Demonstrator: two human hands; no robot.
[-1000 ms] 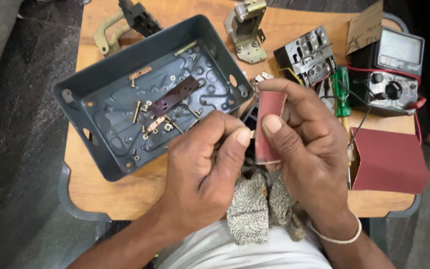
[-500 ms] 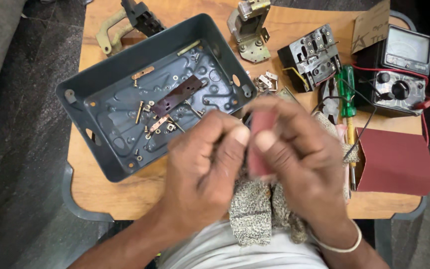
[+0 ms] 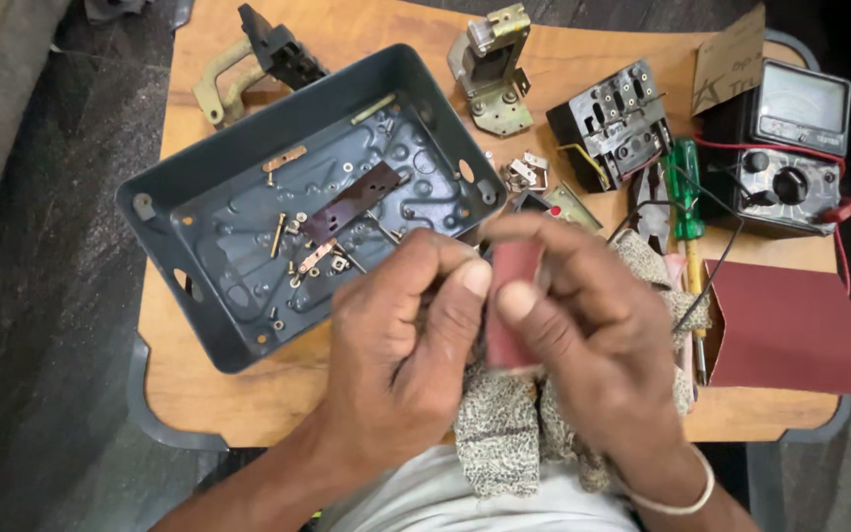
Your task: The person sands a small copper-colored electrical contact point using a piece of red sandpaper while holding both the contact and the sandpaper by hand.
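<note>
My right hand [image 3: 598, 330] pinches a small folded piece of dark red sandpaper [image 3: 511, 300] between thumb and fingers. My left hand [image 3: 401, 340] is closed beside it, its fingertips pressed against the sandpaper's left edge; something small may be between them, but it is hidden. Both hands hover over a speckled grey cloth [image 3: 504, 429] at the near edge of the wooden table [image 3: 248, 399]. Just beyond my left hand lies an open grey metal box [image 3: 219, 256] with a brown strip [image 3: 352, 202], screws and brass bits inside.
Behind the hands lie a black switch block [image 3: 613, 123], a brass bracket [image 3: 492, 69], a green-handled screwdriver [image 3: 685, 187], pliers, a black analogue meter [image 3: 790, 148] with red leads and a larger sheet of red sandpaper [image 3: 785, 325]. Another black and brass part [image 3: 258, 59] sits far left.
Both hands have shifted slightly against each other with the sandpaper held between them; the view has moved a little. The things on the table have not moved.
</note>
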